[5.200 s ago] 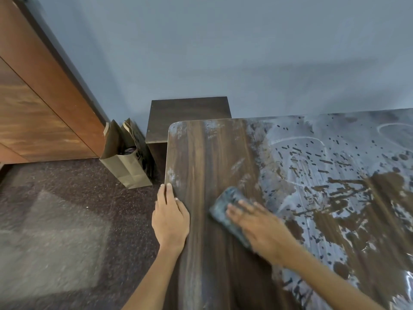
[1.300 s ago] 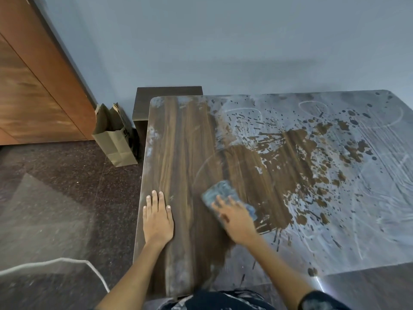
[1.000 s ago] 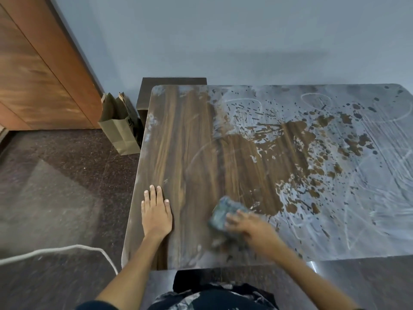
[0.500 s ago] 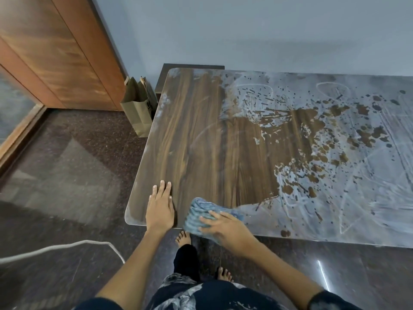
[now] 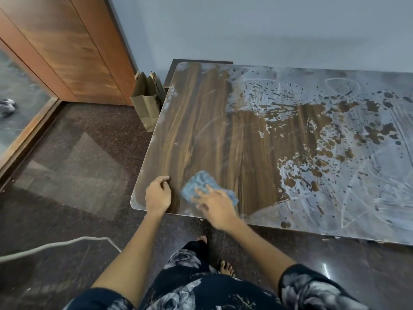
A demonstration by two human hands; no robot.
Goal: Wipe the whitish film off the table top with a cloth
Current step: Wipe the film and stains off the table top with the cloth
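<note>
Whitish film (image 5: 348, 180) covers the right and far parts of the dark wood-grain table top (image 5: 214, 130), broken by brown splashes and thin curved streaks, while the left part shows bare grain with faint grey traces along its left edge. My right hand (image 5: 215, 205) lies with fingers spread flat on the crumpled blue cloth (image 5: 202, 183), pressing it onto the wood near the near-left corner, not curled around it. My left hand (image 5: 157, 194) rests just left of the cloth at the near edge, fingers loosely curled and holding nothing. I can read no writing or brand anywhere; a dark mark on the brown paper bag (image 5: 147, 108) is too small to make out. That bag stands on the dark speckled floor (image 5: 73, 175) against the table's far-left corner, beside a low dark cabinet (image 5: 171, 72) at the pale blue wall (image 5: 245, 30). A reddish wooden wardrobe (image 5: 73, 50) fills the far left. A pale cord (image 5: 55, 246) trails across the floor near left, and my bare feet (image 5: 225, 267) stand close below the table's near edge.
</note>
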